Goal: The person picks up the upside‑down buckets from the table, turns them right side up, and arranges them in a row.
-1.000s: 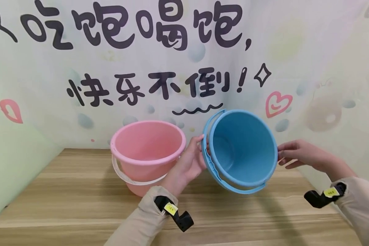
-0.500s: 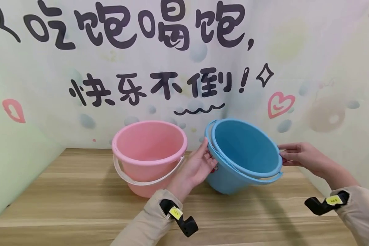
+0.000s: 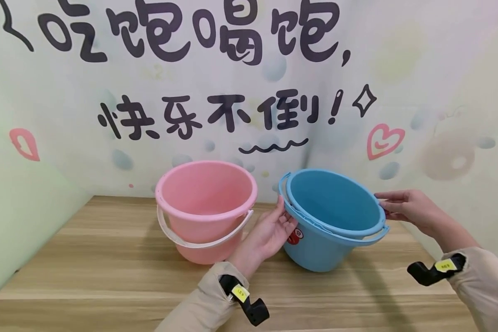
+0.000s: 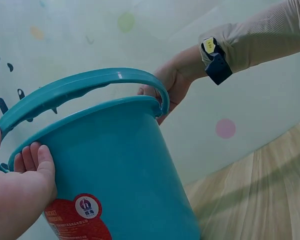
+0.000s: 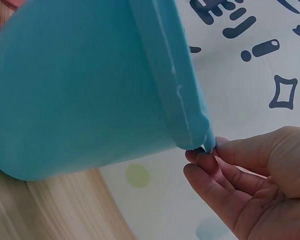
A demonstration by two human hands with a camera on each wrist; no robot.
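Note:
A blue bucket (image 3: pixel 315 249), tilted toward the right, is held between both hands. My left hand (image 3: pixel 269 233) grips its left side at the rim, with fingers curled beneath the rim and the thumb by the handle, as the left wrist view shows. On the other side, my right hand (image 3: pixel 415 214) pinches the rim's right end; thumb and fingertips meet there in the right wrist view. The blue handle (image 4: pixel 90 82) hangs along the bucket's near side in the head view. A red label (image 4: pixel 80 220) is on its wall near my left hand.
A pink bucket (image 3: pixel 207 226) with a white handle (image 3: pixel 203 244) stands upright on the wooden table (image 3: pixel 108 276), just left of my left hand. Behind the table hangs a printed backdrop (image 3: pixel 232 147) with large dark characters.
The blue bucket has come down and turned from its opening facing me to more nearly upright. Both hands have moved with it, and the right hand's fingers have closed on the rim.

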